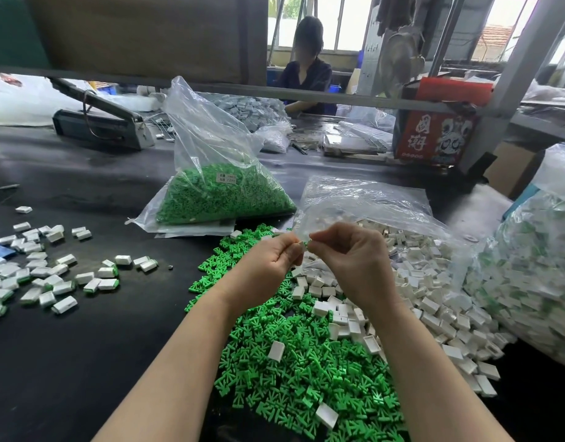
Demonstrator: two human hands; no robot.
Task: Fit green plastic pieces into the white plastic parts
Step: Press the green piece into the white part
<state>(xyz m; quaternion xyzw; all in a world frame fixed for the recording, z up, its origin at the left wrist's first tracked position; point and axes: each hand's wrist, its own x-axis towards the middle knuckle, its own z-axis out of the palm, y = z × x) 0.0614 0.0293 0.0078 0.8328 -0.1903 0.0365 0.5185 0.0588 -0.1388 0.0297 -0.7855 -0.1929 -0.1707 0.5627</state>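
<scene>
My left hand (279, 258) and my right hand (351, 260) meet fingertip to fingertip above the table, pinching one small white part with a green piece (304, 245) between them; most of it is hidden by my fingers. Below my forearms lies a loose heap of green plastic pieces (294, 362). To its right spreads a heap of white plastic parts (434, 301), spilling from a clear bag. Several white parts with green pieces fitted (51, 272) lie scattered at the left.
A clear bag of green pieces (217, 193) stands behind the heaps. A large bag of fitted parts (536, 275) bulges at the right edge. A grey machine (99, 122) sits at the back left, a red box (434, 135) at the back right. A person sits opposite.
</scene>
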